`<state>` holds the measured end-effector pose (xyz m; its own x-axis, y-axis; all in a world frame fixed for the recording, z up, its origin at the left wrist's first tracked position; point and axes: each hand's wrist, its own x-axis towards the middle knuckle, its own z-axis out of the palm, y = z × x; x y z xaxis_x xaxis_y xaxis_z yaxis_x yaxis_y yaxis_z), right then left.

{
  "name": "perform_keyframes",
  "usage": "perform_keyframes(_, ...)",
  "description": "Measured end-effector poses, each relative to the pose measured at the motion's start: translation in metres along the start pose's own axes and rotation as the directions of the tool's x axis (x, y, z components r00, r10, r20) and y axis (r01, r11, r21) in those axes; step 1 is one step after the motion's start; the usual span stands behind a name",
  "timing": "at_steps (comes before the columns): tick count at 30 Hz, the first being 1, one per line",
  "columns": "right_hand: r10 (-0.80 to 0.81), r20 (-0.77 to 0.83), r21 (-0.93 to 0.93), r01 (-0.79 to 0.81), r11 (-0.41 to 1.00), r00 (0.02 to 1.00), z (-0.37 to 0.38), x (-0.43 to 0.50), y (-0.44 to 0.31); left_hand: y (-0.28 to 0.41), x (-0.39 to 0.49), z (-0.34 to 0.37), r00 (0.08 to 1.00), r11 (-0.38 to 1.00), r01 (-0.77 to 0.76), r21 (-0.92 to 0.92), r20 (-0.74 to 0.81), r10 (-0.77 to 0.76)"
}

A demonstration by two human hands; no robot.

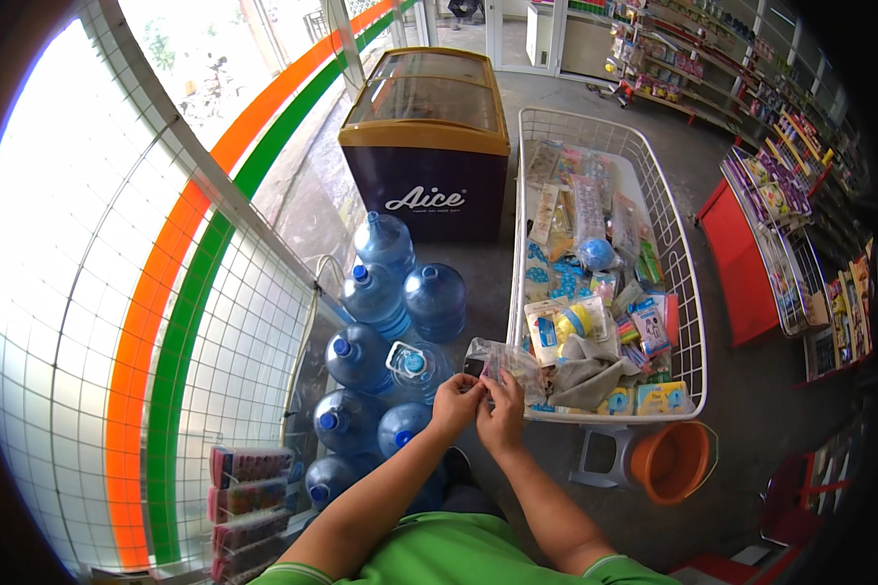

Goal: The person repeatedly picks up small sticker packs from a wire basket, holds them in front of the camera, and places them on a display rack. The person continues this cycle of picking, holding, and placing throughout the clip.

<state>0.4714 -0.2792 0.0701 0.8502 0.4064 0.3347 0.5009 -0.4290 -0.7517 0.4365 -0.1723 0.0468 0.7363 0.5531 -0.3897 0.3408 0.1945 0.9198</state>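
My left hand and my right hand meet in front of me, fingertips pinching the near edge of a clear plastic bag. What is inside the bag is too small and blurred to tell. The bag reaches over the left rim of a white wire basket. Inside the basket lie a grey cloth, a yellow ball-like item, a blue ball in plastic, and several packaged goods. A yellow and blue box lies at its near right corner.
Several blue water jugs stand left of the basket, beside a gridded glass wall. An Aice chest freezer is beyond them. An orange bucket and a grey plastic stool sit at the basket's near end. Stocked shelves line the right.
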Motion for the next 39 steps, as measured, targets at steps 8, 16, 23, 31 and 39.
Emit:
perform_keyframes(8,0.024,0.01,-0.042,-0.024,0.999,1.0,0.002,0.0,0.002,0.013,-0.011,-0.009,0.993,0.981,-0.095,0.167,-0.058,0.106)
perform_keyframes(16,0.03,0.014,-0.05,-0.029,0.998,0.999,0.007,-0.001,0.001,0.026,-0.023,-0.018,0.947,0.95,-0.262,0.171,-0.142,0.287)
perform_keyframes(23,0.006,0.025,-0.034,-0.005,0.999,1.0,0.008,-0.001,-0.003,0.032,-0.017,-0.028,0.96,0.952,-0.275,-0.132,-0.096,0.264)
perform_keyframes(31,-0.019,0.01,-0.046,0.02,0.999,1.0,0.009,-0.002,-0.011,0.068,-0.047,-0.049,0.975,0.847,-0.219,-0.484,-0.064,0.215)
perform_keyframes(39,-0.06,0.007,-0.052,0.06,0.997,0.998,0.017,-0.006,-0.015,0.09,-0.067,-0.077,0.987,0.76,-0.161,-0.63,-0.095,0.131)
